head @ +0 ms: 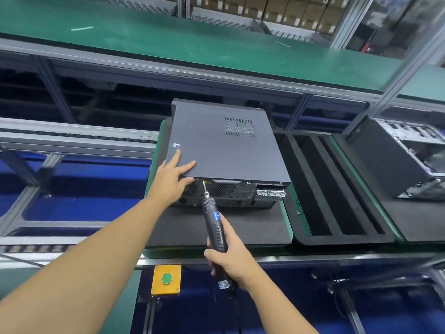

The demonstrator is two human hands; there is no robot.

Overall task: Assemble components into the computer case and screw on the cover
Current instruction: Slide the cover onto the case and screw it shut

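A dark grey computer case [226, 148] lies flat on a black foam pallet [252, 227], its cover on top and its rear panel facing me. My left hand [172, 175] presses on the cover's near left corner, fingers straight on top and thumb under the edge. My right hand [231, 256] grips a black electric screwdriver [215, 227]. The screwdriver's bit [204, 186] touches the rear panel just under the cover's edge, right of my left thumb.
A second, open case [404, 160] stands on a pallet at the right. Between them lies a black foam tray [332, 189] with long slots. A yellow box with a green button [166, 278] sits at the bench front. A green conveyor [192, 37] runs behind.
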